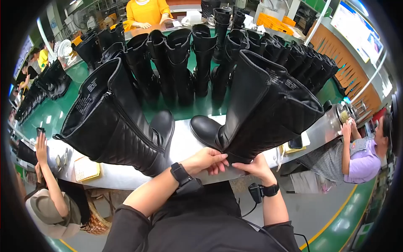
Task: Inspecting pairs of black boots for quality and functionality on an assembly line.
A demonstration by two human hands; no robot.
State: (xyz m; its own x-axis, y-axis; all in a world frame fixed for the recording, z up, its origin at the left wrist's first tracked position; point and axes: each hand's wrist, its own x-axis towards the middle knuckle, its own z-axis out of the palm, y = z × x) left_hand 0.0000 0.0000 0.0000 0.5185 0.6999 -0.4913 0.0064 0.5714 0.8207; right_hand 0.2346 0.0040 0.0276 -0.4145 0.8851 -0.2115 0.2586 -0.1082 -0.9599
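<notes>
Landmark: the steel ledge. The handled boot, black with a quilted shaft, stands on the ledge, its toe toward the ledge's far edge. I have both hands at its heel, above the ledge's near edge. My left hand is half curled, thumb and forefinger almost together beside the heel; I cannot tell whether they pinch anything. My right hand has its thumb extended toward the left; its fingers are partly hidden by the boot, so closure cannot be told. The second boot stands on the ledge's left part. Beyond the ledge: rows of black boots on a green surface.
</notes>
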